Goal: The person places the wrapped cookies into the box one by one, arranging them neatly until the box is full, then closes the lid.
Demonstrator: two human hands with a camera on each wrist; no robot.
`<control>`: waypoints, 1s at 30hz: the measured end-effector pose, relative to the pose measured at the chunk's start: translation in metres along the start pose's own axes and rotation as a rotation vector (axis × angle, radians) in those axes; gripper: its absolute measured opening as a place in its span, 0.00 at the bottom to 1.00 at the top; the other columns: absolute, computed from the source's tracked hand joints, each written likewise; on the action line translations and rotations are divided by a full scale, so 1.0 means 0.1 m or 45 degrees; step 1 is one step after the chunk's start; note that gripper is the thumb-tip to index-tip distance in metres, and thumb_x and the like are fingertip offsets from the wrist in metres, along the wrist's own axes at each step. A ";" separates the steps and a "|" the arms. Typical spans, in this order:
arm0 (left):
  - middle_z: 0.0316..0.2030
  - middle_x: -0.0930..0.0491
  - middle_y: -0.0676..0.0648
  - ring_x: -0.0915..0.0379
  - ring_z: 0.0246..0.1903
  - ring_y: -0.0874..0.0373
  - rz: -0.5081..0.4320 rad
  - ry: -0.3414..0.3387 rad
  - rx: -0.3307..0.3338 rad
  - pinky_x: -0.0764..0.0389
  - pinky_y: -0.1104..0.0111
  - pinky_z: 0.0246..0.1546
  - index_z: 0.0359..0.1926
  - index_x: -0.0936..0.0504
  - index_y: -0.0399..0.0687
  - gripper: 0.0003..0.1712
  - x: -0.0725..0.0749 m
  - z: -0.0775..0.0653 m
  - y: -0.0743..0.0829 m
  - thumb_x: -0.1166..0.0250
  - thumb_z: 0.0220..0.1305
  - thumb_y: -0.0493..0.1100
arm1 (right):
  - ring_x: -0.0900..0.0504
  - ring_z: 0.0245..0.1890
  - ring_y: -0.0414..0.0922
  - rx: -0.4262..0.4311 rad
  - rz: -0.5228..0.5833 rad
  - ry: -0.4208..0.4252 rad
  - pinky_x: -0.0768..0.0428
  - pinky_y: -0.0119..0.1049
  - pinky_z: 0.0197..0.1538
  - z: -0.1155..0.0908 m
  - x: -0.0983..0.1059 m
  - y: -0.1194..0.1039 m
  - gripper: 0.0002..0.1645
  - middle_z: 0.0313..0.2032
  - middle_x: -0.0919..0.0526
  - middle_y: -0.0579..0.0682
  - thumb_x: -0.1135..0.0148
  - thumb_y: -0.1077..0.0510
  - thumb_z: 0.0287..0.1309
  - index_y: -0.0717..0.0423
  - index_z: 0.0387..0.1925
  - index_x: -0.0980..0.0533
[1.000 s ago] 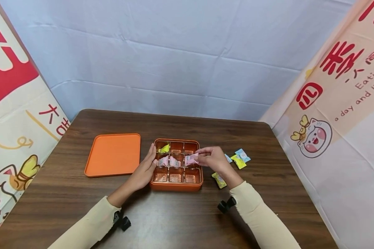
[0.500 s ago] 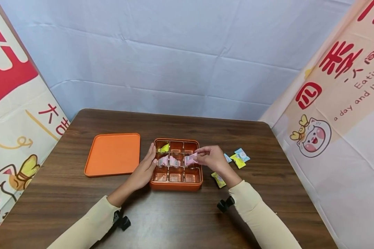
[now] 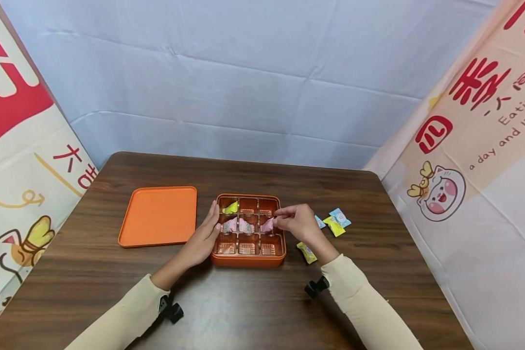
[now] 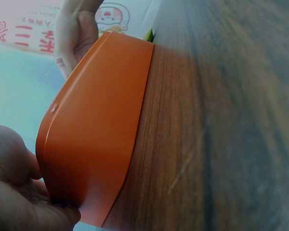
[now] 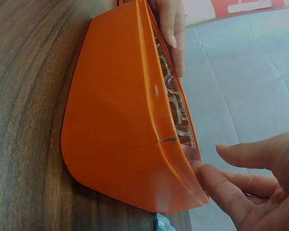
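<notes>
An orange box (image 3: 247,261) stands on the table, fitted with a clear tray of several compartments. My left hand (image 3: 201,240) rests along its left wall, fingers straight. My right hand (image 3: 298,222) is over the right wall. In the right wrist view its thumb stands apart from the forefinger, whose tip is right at a pink wrapped candy (image 5: 190,152). That pink candy (image 3: 268,225) lies in the middle row's right compartment. Two more pink candies (image 3: 246,226) fill the rest of that row, and a yellow candy (image 3: 230,208) sits in the back left compartment.
The orange lid (image 3: 158,216) lies left of the box. To the right are a yellow candy (image 3: 307,253) near the box, another yellow candy (image 3: 335,227), a blue candy (image 3: 340,218) and a second blue one partly behind my right hand. A pale cloth (image 3: 227,87) hangs behind the table.
The pink candy at my right fingertips has dropped from above the tray into the middle row's right compartment. My left hand stays against the box.
</notes>
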State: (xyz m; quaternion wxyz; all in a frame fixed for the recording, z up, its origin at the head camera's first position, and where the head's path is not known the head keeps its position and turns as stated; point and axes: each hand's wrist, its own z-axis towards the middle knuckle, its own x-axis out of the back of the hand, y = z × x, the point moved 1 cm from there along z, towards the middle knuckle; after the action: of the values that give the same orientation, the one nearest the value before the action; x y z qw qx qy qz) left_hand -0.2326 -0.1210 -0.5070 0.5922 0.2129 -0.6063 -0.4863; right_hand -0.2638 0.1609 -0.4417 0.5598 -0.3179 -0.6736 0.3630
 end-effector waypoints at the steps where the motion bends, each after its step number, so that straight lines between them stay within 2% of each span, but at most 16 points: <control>1: 0.80 0.71 0.44 0.68 0.78 0.42 -0.003 -0.002 0.002 0.56 0.43 0.74 0.79 0.59 0.32 0.34 0.00 0.00 0.00 0.55 0.82 0.37 | 0.11 0.41 0.48 0.005 0.010 0.001 0.15 0.48 0.47 0.00 0.00 0.00 0.16 0.41 0.11 0.56 0.31 0.63 0.63 0.65 0.51 0.16; 8: 0.80 0.72 0.43 0.68 0.78 0.41 0.012 -0.008 0.007 0.56 0.43 0.74 0.79 0.60 0.32 0.34 0.02 0.00 0.01 0.56 0.81 0.35 | 0.11 0.43 0.53 0.015 0.208 0.046 0.17 0.53 0.51 -0.02 0.08 0.06 0.17 0.44 0.12 0.63 0.33 0.66 0.64 0.71 0.52 0.18; 13: 0.80 0.72 0.44 0.67 0.78 0.42 0.012 -0.001 0.013 0.55 0.44 0.74 0.79 0.59 0.32 0.34 0.04 0.01 0.02 0.56 0.81 0.35 | 0.12 0.43 0.56 -0.012 0.337 0.074 0.18 0.53 0.53 0.01 0.18 0.14 0.17 0.44 0.14 0.66 0.36 0.66 0.67 0.72 0.54 0.20; 21: 0.80 0.72 0.44 0.68 0.78 0.42 0.018 -0.010 0.011 0.55 0.44 0.74 0.79 0.60 0.33 0.34 0.02 0.01 0.02 0.57 0.81 0.35 | 0.10 0.39 0.46 0.018 0.390 0.099 0.16 0.47 0.49 0.06 0.35 0.22 0.16 0.44 0.13 0.63 0.35 0.64 0.67 0.70 0.52 0.18; 26: 0.80 0.71 0.44 0.67 0.78 0.42 0.022 -0.002 0.000 0.55 0.44 0.74 0.79 0.59 0.33 0.34 0.00 0.00 0.00 0.57 0.81 0.33 | 0.10 0.37 0.46 0.080 0.388 0.133 0.17 0.51 0.48 0.10 0.40 0.26 0.16 0.41 0.12 0.62 0.34 0.63 0.66 0.69 0.51 0.18; 30: 0.80 0.70 0.44 0.67 0.78 0.44 0.022 -0.002 0.004 0.55 0.45 0.74 0.79 0.59 0.34 0.33 0.01 0.00 0.00 0.57 0.81 0.33 | 0.10 0.38 0.49 0.084 0.370 0.153 0.18 0.55 0.49 0.12 0.41 0.28 0.15 0.42 0.12 0.63 0.34 0.62 0.66 0.67 0.51 0.17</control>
State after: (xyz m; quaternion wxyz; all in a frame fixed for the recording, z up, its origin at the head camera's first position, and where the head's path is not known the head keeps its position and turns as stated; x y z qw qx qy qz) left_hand -0.2330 -0.1211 -0.5062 0.5955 0.2083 -0.6094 -0.4802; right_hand -0.2819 0.2084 -0.4458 0.5508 -0.4148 -0.5735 0.4424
